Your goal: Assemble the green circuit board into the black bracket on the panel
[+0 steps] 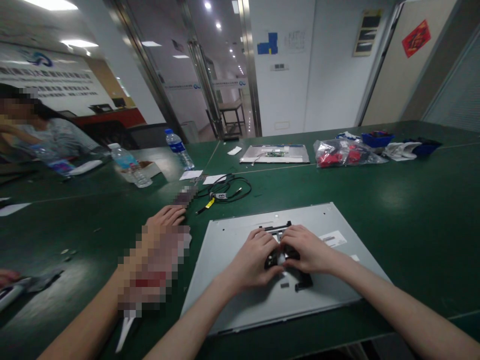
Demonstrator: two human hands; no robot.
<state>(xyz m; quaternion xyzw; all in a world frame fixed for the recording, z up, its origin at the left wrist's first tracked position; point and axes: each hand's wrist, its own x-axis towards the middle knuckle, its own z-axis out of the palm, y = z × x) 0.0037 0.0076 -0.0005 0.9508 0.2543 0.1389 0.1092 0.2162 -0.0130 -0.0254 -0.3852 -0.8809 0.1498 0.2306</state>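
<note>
A flat light-grey display panel [240, 300] lies on the green table in front of me, its back side seemingly up. Over its middle, my left hand [258, 257] and my right hand [305, 250] meet with fingers curled and thumbs close together. Both are closed on a small black part [272, 259] with something pale showing between the thumbs. The fingers hide most of its shape. Below my right hand a black bracket-like piece [304, 281] rests on the panel. Just beyond my fingertips lies a slim black strip [275, 226].
Another person's hand [167, 217] and forearm reach in close at the left, beside a blurred-out object. Beyond the panel lies a coiled black cable [225, 192]. Farther back are a second panel [275, 154], a plastic bag [345, 152] and water bottles [179, 149].
</note>
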